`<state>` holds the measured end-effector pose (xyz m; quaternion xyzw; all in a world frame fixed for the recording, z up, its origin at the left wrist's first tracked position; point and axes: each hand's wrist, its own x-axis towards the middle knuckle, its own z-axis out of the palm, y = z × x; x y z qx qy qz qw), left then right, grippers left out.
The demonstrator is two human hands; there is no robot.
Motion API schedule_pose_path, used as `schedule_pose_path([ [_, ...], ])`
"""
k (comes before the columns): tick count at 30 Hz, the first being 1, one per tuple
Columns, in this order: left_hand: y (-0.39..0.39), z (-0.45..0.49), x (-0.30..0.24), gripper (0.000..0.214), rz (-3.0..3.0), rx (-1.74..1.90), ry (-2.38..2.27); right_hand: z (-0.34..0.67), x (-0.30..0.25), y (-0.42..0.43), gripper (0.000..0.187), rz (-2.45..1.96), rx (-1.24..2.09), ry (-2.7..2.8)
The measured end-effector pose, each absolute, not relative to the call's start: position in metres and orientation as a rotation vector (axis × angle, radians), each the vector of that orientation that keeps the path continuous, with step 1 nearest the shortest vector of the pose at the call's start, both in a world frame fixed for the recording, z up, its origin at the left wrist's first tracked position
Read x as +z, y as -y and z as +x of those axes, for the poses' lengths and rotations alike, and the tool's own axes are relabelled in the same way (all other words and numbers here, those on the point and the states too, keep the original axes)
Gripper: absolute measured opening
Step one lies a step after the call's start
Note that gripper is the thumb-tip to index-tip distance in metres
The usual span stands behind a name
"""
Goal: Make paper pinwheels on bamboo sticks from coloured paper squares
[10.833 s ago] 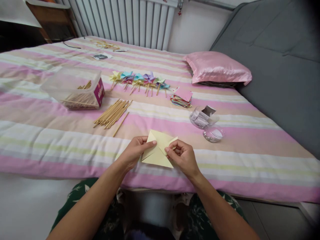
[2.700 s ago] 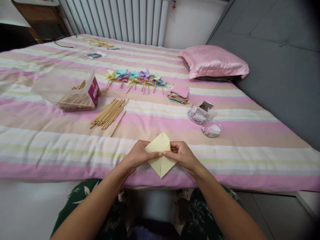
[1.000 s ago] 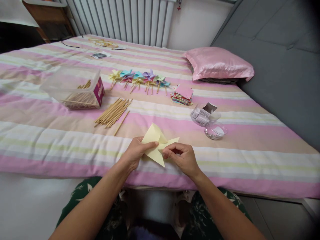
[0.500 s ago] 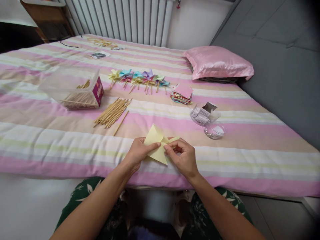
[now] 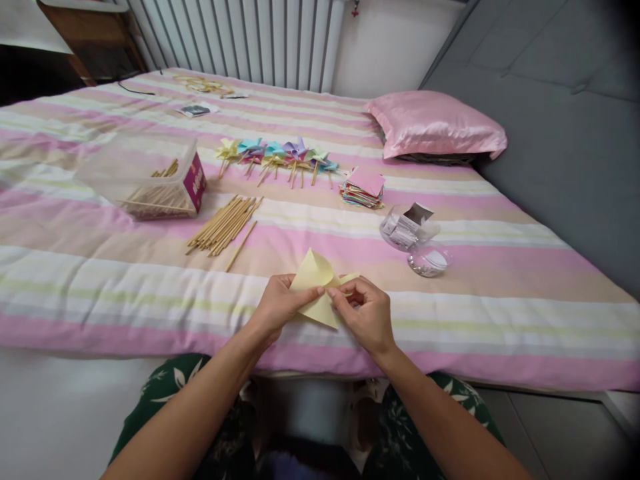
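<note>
Both hands grip one sheet of yellow paper (image 5: 313,273) above the near edge of the bed. My left hand (image 5: 280,303) is closed on its left side, thumb pressed flat near the middle and fingers behind. On the right side, my right hand (image 5: 365,312) pinches the paper between thumb and fingers close to the centre. One corner curls over toward the middle, and a narrow flap sticks out above my right fingers. The two thumbs nearly meet. What lies behind the paper is hidden.
Wooden sticks (image 5: 225,227) lie left of the hands, beside a clear plastic box (image 5: 135,173) with more sticks. Several paper pinwheels (image 5: 280,157) lie farther back. Right of them are stacked coloured papers (image 5: 363,189), small clear containers (image 5: 430,260) and a pink pillow (image 5: 437,127).
The yellow paper has tilted slightly, and its upper corner bends a little more toward the centre. Both hands stay in nearly the same place.
</note>
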<state>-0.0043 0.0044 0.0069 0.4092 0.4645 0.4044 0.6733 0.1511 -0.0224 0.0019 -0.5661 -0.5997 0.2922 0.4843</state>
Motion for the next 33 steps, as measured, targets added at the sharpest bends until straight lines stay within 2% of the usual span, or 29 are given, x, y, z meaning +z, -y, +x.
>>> schedule_pose_path([
  [26,-0.0029,-0.0022,0.0077,0.028,0.908,0.905,-1.03,0.1499,-0.0001,0.0211,0.023,-1.378,0.644,1.459],
  [31,-0.0029,0.0002,0.0111,0.025,0.822,0.929,-1.06,0.1481,0.0004,0.0236,0.018,-1.326,0.757,1.401],
  [33,-0.0031,0.0001,0.0109,0.025,0.796,0.943,-1.049,0.1467,0.0007,0.0246,0.025,-1.276,0.818,1.332],
])
